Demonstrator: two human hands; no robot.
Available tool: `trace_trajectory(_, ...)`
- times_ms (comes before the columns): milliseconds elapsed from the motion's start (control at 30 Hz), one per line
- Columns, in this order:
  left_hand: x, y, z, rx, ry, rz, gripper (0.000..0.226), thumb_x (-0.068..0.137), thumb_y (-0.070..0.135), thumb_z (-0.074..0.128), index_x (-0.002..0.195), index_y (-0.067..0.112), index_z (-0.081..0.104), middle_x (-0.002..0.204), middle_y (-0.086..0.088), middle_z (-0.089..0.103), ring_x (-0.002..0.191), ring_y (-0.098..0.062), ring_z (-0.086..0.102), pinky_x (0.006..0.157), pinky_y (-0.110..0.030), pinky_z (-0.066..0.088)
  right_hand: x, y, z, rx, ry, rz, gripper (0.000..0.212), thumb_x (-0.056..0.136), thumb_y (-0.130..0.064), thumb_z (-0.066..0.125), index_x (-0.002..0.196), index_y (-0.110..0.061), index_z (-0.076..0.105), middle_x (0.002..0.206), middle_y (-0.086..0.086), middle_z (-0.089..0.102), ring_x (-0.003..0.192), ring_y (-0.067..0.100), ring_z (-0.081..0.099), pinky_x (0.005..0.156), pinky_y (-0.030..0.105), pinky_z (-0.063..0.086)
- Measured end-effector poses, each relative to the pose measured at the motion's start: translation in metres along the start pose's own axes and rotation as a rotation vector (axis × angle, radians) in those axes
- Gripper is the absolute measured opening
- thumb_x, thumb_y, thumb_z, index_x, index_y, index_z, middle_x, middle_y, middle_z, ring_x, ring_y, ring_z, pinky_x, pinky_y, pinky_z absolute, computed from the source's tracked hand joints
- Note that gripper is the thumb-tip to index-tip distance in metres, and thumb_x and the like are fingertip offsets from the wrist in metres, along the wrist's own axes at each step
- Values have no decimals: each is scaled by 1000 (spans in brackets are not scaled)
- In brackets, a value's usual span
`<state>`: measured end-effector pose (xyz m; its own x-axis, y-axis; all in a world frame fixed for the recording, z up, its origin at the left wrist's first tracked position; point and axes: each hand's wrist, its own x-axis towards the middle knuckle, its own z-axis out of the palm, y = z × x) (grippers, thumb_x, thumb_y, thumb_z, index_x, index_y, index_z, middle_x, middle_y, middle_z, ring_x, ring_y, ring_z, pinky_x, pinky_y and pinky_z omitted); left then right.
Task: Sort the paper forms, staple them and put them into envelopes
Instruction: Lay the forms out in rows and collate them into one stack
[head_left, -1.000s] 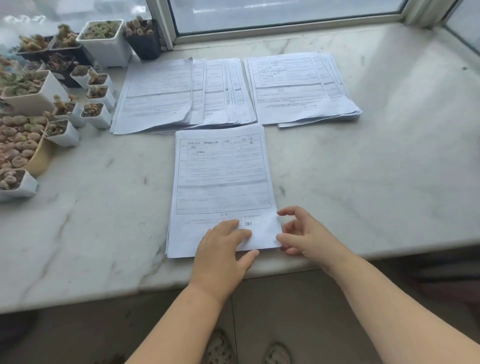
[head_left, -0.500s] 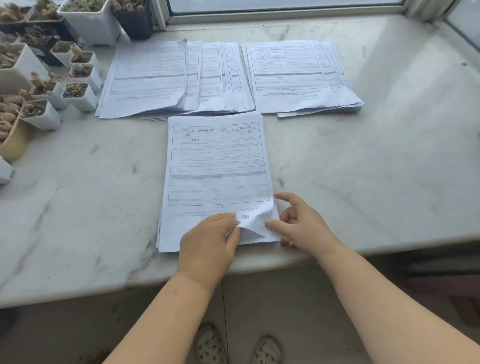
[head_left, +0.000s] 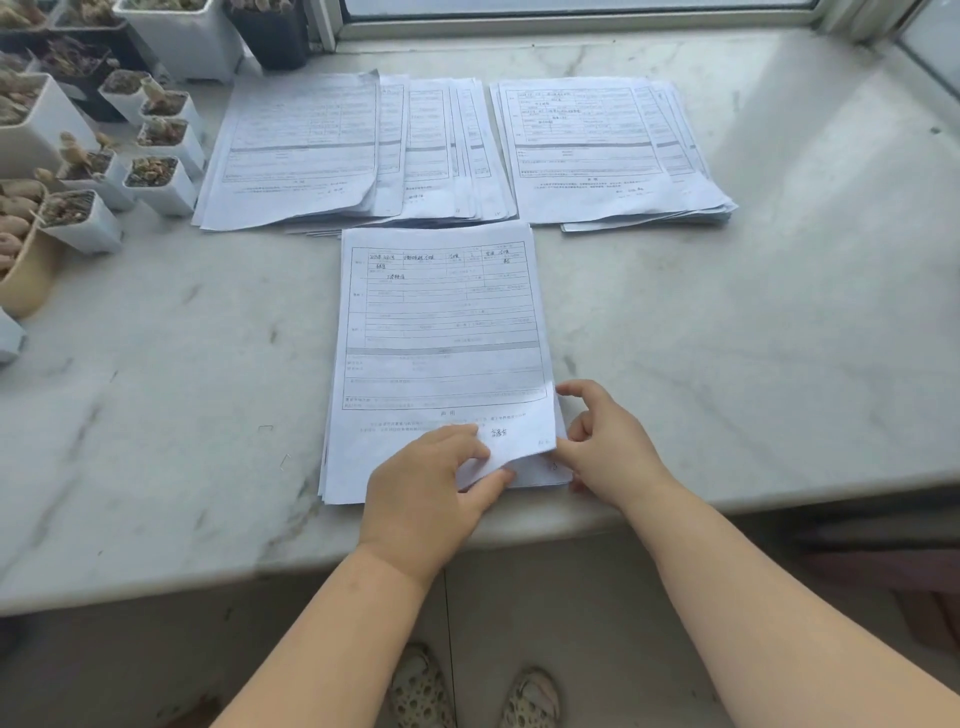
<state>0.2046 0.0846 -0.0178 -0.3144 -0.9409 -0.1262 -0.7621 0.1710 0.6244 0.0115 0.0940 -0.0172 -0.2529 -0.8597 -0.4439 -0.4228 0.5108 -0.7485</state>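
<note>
The near right corner of the top form (head_left: 441, 332) is up higher than half a second ago, peeled clear of the sheets beneath, and the view has tipped down so the plant pots sit closer to the top left edge. The left hand (head_left: 431, 493) has that lifted corner pinched, thumb under the paper and fingers curled on top. The right hand (head_left: 605, 441) sits just beside it at the right edge of the near stack (head_left: 332, 467), fingers loosely bent, index finger raised off the paper, thumb tip touching the edge of the lifted sheet; I cannot tell whether it really grips anything. That stack lies at the near edge of the marble sill (head_left: 727, 338), squarely in the middle. Far behind it, two more piles: a fanned-out pile of forms (head_left: 311, 150) on the left, a tidier pile (head_left: 597, 145) on the right, a narrow gap between them. Small white pots of succulents (head_left: 156, 176) crowd the far left. Loose staples (head_left: 284, 460) lie on the marble left of the near stack.
</note>
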Motion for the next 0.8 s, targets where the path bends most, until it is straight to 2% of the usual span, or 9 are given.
trace_trajectory(167,5,-4,0,-41,15,-28,36,84,52,42,77,23,61,90,14,69,85,-10,60,72,-32,47,-8,6,-6,184,-1,9,28,85,-23,72,107,-28,55,63,-3,50,48,11,50,56,26,45)
trace_trajectory(233,5,-5,-1,-91,34,-43,34,84,50,42,69,22,54,71,10,62,70,-11,54,62,-33,45,-11,6,-11,318,-34,24,11,88,-17,69,97,-22,67,64,-3,49,48,9,43,54,21,39)
trace_trajectory(333,5,-6,-3,-149,40,-45,32,85,46,46,64,23,50,58,6,47,61,-14,45,58,-31,38,-13,5,-17,312,-105,4,14,88,-12,69,95,-23,74,73,3,42,54,9,35,51,13,34)
trace_trajectory(400,7,-7,-4,-167,33,-52,33,85,48,45,70,21,58,59,4,51,63,-15,49,61,-35,42,-14,0,-16,195,-131,-46,14,87,-18,70,98,-25,74,76,6,42,57,10,35,53,11,33)
trace_trajectory(467,7,-8,-5,-179,28,-57,35,85,50,44,74,22,62,62,5,55,67,-16,53,64,-35,44,-14,-9,-15,119,-107,-69,10,90,-28,67,95,-27,75,74,4,58,61,7,44,56,9,36)
trace_trajectory(533,7,-9,-5,-182,21,-53,33,85,50,44,74,24,62,63,8,55,68,-13,53,63,-33,43,-11,-18,-15,126,-76,-36,26,97,-36,55,93,-22,77,66,-17,66,60,-5,52,62,9,38)
trace_trajectory(600,6,-9,-6,-166,3,-37,36,87,52,40,74,25,60,64,9,54,68,-12,52,63,-31,43,-7,-29,-16,106,-39,43,43,99,-45,45,91,-17,77,55,-26,58,65,-5,52,67,14,37)
trace_trajectory(733,2,-5,-8,-133,-49,-17,61,87,63,25,83,18,66,90,6,68,89,-8,57,77,-29,44,4,-48,-14,64,-99,242,53,91,-60,50,72,-11,61,66,-4,50,53,11,39,55,24,29)
trace_trajectory(800,1,-4,-9,-119,-114,-2,49,93,57,36,89,23,71,114,19,64,111,3,53,86,-17,39,5,-49,-9,-10,-135,292,46,88,-51,62,64,-14,49,59,-2,44,48,14,35,51,23,29)
